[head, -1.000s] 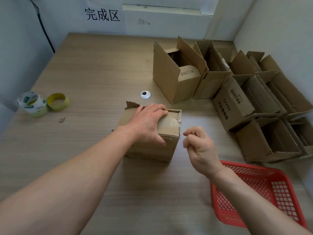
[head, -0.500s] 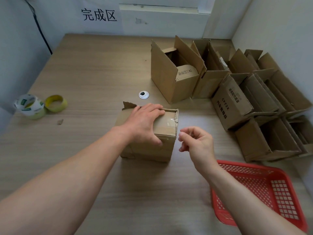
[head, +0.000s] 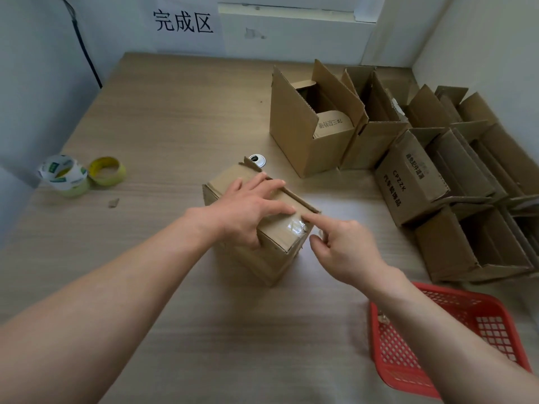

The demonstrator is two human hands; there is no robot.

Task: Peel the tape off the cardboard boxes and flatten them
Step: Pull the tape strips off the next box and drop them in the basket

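Wooden table (head: 175,118), pale walls (head: 35,83); left hand (head: 248,211) flat on box (head: 271,258); right hand (head: 347,246) forefinger straight on tape (head: 294,227), others curled; basket (head: 455,290) cut off.

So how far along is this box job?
Early to midway, it seems. Several open boxes sit at the right with flaps loose, but none looks flat. In hand: the left hand presses on the closed box while the right hand touches the clear tape on its corner with a forefinger. Left: peeling that tape, then flattening every box.
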